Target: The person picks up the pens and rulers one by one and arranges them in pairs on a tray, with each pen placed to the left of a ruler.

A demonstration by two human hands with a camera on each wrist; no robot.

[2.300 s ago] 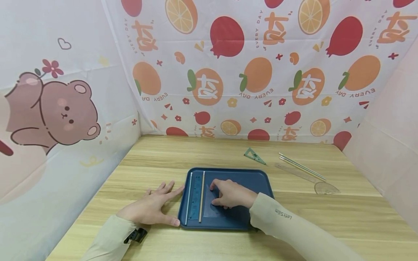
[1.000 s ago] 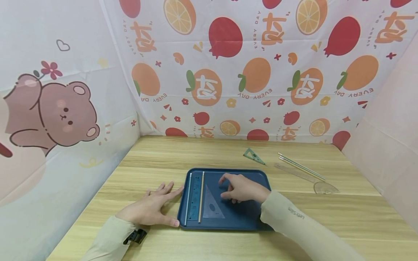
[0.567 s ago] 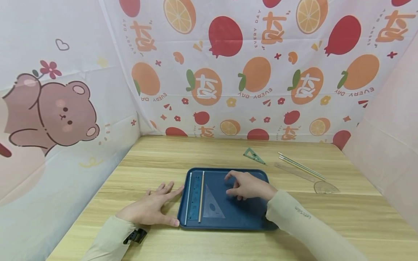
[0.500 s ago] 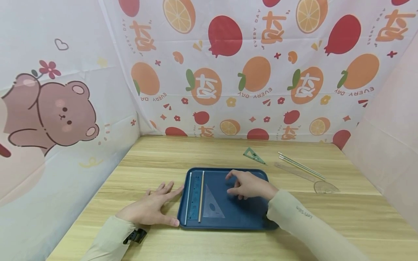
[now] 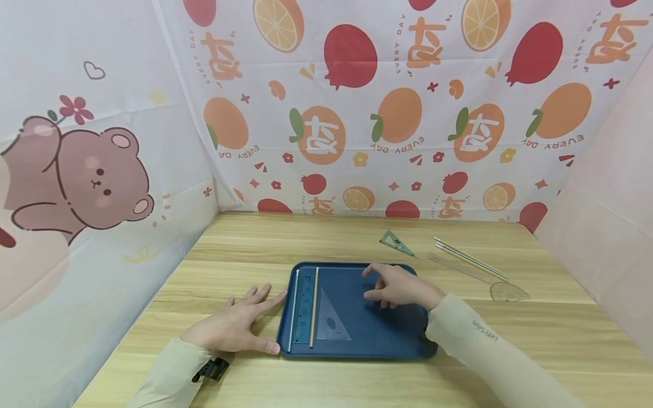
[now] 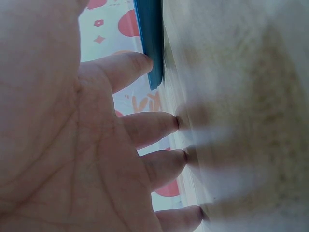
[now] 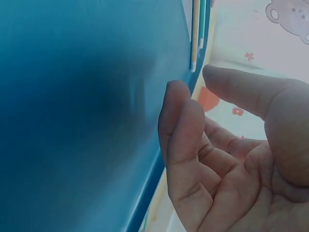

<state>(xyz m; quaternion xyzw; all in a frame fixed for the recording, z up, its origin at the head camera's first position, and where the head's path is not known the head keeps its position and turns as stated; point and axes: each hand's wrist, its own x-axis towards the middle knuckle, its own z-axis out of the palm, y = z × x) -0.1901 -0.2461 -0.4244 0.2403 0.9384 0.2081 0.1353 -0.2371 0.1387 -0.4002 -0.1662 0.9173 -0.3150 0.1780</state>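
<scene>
A dark blue tray [image 5: 377,348] lies on the wooden table. Along its left side run a pale pencil [image 5: 293,311], a blue ruler [image 5: 304,309] and a yellow pencil [image 5: 313,309], with a clear set square [image 5: 331,323] to their right. My left hand [image 5: 237,328] is spread on the table, its thumb and index finger at the tray's left rim. In the left wrist view a fingertip [image 6: 142,63] touches that blue rim. Above the tray's right part hangs my right hand [image 5: 400,286], fingers loosely bent. Nothing sits between its thumb and fingers [image 7: 181,121] in the right wrist view.
Behind the tray lies a green set square [image 5: 397,243]. Further right, several pencils [image 5: 471,259] lie together beside a clear ruler [image 5: 464,269] and a clear protractor [image 5: 509,292]. A fruit-print cloth [image 5: 357,130] hangs behind the table.
My right hand has let go of the clear set square, which stays on the tray beside the yellow pencil, and has moved right and back. My left hand has stayed at the rim.
</scene>
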